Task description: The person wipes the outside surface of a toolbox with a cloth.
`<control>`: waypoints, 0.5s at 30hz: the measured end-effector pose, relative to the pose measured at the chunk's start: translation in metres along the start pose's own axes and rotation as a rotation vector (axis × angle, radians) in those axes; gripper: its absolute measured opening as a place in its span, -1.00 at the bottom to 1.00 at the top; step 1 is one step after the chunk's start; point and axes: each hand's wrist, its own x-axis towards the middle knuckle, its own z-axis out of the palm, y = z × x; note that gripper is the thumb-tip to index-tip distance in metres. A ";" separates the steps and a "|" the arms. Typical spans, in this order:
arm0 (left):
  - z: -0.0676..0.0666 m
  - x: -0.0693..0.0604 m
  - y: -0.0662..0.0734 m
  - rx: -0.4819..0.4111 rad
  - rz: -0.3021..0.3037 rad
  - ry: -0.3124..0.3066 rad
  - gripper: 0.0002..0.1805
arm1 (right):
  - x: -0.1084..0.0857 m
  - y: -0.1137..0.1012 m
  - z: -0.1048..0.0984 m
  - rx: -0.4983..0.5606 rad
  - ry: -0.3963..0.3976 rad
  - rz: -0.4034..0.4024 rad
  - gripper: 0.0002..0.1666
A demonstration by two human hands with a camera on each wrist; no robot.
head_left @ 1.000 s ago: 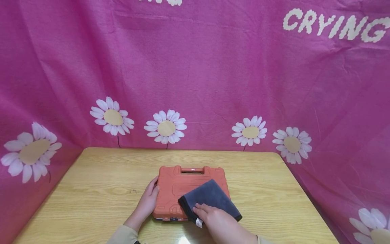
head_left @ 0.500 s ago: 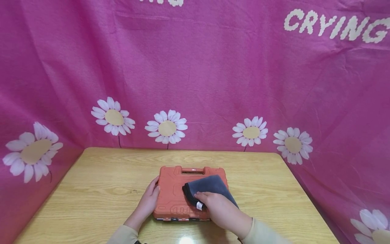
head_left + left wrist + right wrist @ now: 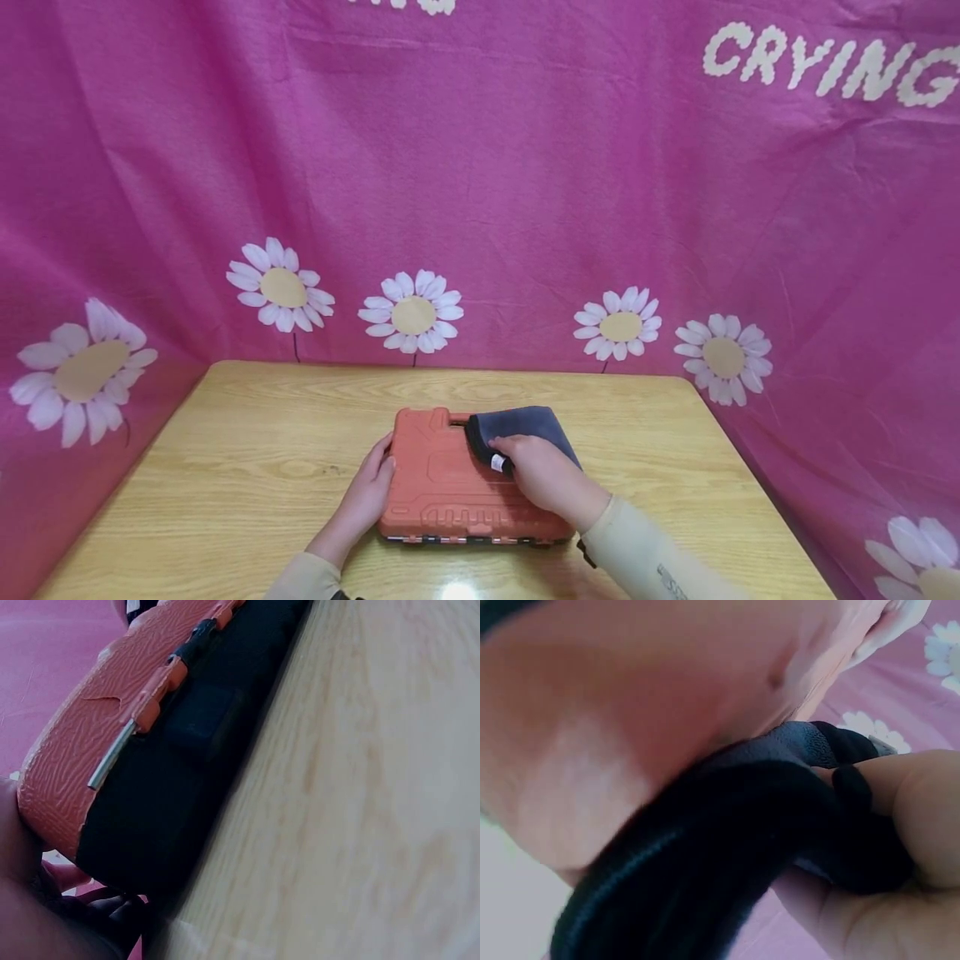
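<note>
An orange plastic tool case point(image 3: 435, 483) with a black base lies flat on the table, its carry handle at the far side. My left hand point(image 3: 367, 485) holds its left side; in the left wrist view that hand point(image 3: 30, 900) is partly hidden at the case's near corner point(image 3: 82, 735). My right hand point(image 3: 546, 471) grips a folded grey-blue cloth point(image 3: 528, 419) with a black edge and a white tag, over the right part of the lid. In the right wrist view, the black edge of the cloth point(image 3: 682, 862) bends between thumb and fingers.
The wooden table point(image 3: 247, 467) extends on both sides of the case. A pink curtain point(image 3: 510, 183) with printed daisies hangs behind it and along both sides. A metal hinge pin point(image 3: 112, 754) sticks out along the case's near edge.
My right hand has slid the cloth away from me over the lid, from the near right part to the handle side. The left hand and the case have stayed in place.
</note>
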 end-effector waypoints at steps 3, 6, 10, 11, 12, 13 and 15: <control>0.000 0.000 -0.001 -0.002 -0.003 -0.002 -0.43 | 0.007 0.004 -0.002 0.022 -0.008 0.025 -0.58; 0.000 0.000 0.000 -0.003 -0.007 -0.004 -0.43 | 0.013 0.009 -0.003 0.028 -0.014 0.049 -0.59; -0.001 0.000 0.000 -0.005 -0.006 -0.003 -0.43 | 0.022 0.016 -0.002 0.015 0.002 0.061 -0.60; -0.001 0.000 0.000 -0.005 -0.005 -0.004 -0.43 | 0.024 0.018 -0.002 0.013 0.011 0.060 -0.61; -0.001 0.000 0.000 -0.004 -0.006 -0.005 -0.43 | 0.025 0.019 -0.002 0.014 0.019 0.058 -0.61; -0.001 0.000 0.001 -0.002 -0.006 -0.005 -0.43 | 0.027 0.021 -0.002 0.011 0.027 0.058 -0.61; -0.001 0.000 0.001 -0.002 -0.007 -0.008 -0.43 | 0.029 0.025 -0.001 0.010 0.039 0.060 -0.61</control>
